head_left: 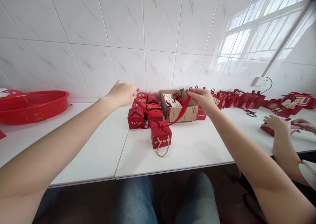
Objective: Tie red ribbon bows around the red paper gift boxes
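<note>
A small red gift box (161, 136) with gold lettering and a twisted rope handle (163, 148) stands upright near the table's front edge. A red ribbon (181, 113) runs out both ways from the top of this box. Fingers closed, my right hand (202, 98) pinches one end of it, raised to the right above the box. To the left, my left hand (124, 93) is held up with its fingers bent together at the ribbon's other end; its fingertips are slightly blurred. The ribbon slopes down from both hands to the box top.
Several finished-looking red boxes (136, 118) stand behind, left of an open cardboard carton (181, 114) with cards and ribbon inside. A red plastic basin (34, 106) is far left. Red bags (230, 99) line the wall. At right, another person's hands (277, 123) hold a red box.
</note>
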The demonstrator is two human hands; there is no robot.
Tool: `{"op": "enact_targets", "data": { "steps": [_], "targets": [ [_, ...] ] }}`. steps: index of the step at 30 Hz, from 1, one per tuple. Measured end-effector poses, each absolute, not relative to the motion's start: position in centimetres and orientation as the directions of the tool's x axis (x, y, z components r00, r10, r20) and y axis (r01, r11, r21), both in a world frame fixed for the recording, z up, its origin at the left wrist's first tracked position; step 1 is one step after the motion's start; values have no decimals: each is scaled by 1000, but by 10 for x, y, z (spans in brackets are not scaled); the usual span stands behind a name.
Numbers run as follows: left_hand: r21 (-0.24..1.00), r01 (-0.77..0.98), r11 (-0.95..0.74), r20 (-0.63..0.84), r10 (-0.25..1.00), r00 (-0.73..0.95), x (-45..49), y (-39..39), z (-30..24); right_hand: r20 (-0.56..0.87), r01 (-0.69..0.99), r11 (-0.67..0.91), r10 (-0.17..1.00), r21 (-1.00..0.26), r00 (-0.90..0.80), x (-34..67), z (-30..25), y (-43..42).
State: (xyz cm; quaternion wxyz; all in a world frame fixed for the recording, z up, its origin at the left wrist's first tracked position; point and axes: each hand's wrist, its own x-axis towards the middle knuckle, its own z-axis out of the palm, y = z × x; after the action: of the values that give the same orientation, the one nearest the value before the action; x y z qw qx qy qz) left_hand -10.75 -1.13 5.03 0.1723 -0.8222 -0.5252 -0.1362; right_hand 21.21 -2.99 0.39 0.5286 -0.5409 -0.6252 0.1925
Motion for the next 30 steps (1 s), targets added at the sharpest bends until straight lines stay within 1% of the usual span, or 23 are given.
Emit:
{"op": "enact_targets", "data": {
  "steps": [1,2,3,4,5,6,8,9,11,14,21,30],
  "targets": [
    [-247,906,-342,399,817,417,-113,-14,41,418,596,255,896,-761,151,224,-8,-27],
    [-311,888,-340,389,806,445,-116,-17,30,402,702,179,901,-689,166,235,-19,-24],
    [-326,865,-382,368,792,488,-117,-20,18,398,732,155,901,-663,171,241,-30,-22],
    [-293,845,-447,332,781,529,-116,-23,5,398,752,149,903,-643,162,244,-39,-20],
    [-224,819,-528,285,768,573,-112,-24,-7,392,756,168,911,-633,127,243,-48,-19],
    [-135,789,-599,234,754,613,-107,-24,-19,376,745,214,925,-632,53,237,-55,-20],
    [31,736,-676,182,728,661,-92,-22,-40,315,682,355,930,-639,-190,217,-67,-21],
    [73,712,-698,174,712,681,-84,-20,-49,274,644,417,908,-642,-316,204,-72,-22],
    [105,677,-728,173,684,709,-71,-14,-63,208,610,499,850,-616,-485,179,-80,-22],
    [99,676,-731,192,680,707,-60,-10,-71,200,578,610,762,-543,-616,153,-88,-16],
    [101,701,-706,235,702,673,-59,-17,-69,224,581,681,713,-445,-664,145,-92,-10],
    [110,723,-682,290,718,633,-53,-25,-77,194,675,626,773,-391,-604,136,-90,-21]
  ]
}}
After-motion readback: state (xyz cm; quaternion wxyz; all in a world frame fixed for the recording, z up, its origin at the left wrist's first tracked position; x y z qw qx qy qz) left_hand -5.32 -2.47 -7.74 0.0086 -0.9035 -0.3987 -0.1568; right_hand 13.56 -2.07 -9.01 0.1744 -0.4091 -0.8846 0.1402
